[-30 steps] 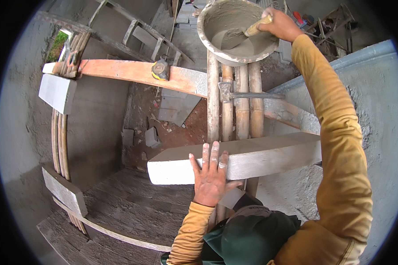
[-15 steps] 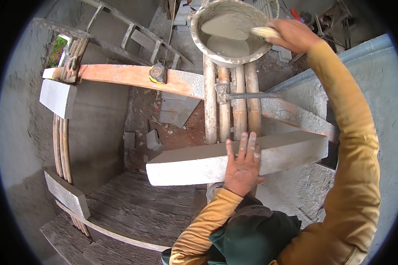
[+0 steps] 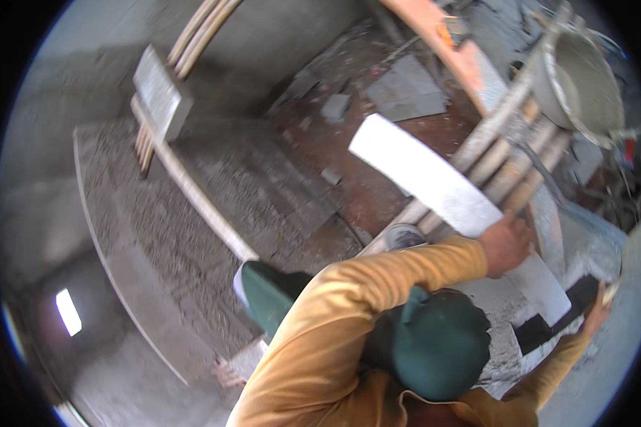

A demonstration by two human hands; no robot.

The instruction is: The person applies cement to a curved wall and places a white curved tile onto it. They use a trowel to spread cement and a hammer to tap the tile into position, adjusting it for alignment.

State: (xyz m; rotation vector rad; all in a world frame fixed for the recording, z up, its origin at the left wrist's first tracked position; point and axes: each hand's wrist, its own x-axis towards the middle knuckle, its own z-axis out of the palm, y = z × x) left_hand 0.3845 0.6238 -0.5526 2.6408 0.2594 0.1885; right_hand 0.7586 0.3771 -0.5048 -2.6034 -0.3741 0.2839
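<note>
My left hand (image 3: 506,243) is closed on a long pale concrete block (image 3: 427,174), which slants across the bamboo poles (image 3: 483,162). The block's white face is turned up, and its far right end passes beyond my hand. Over at the right wall, my right hand (image 3: 595,310) is closed round a tool with a pale handle (image 3: 610,293); the tool's working end cannot be made out. Near that hand lies a dark gap (image 3: 533,334) by the block's right end. The picture is blurred by motion.
A bucket (image 3: 548,85) of grey mortar stands on the poles at upper right, near a dark-handled tool (image 3: 538,165). An orange-painted plank (image 3: 431,25) carries a tape measure (image 3: 454,30). Another block (image 3: 160,92) sits at upper left by a light rail (image 3: 192,188). Broken slabs (image 3: 406,89) lie below.
The view has swung to the left and turned. My right hand has moved from the bucket to the wall with the tool. My left hand has gone from lying flat on the block to gripping it.
</note>
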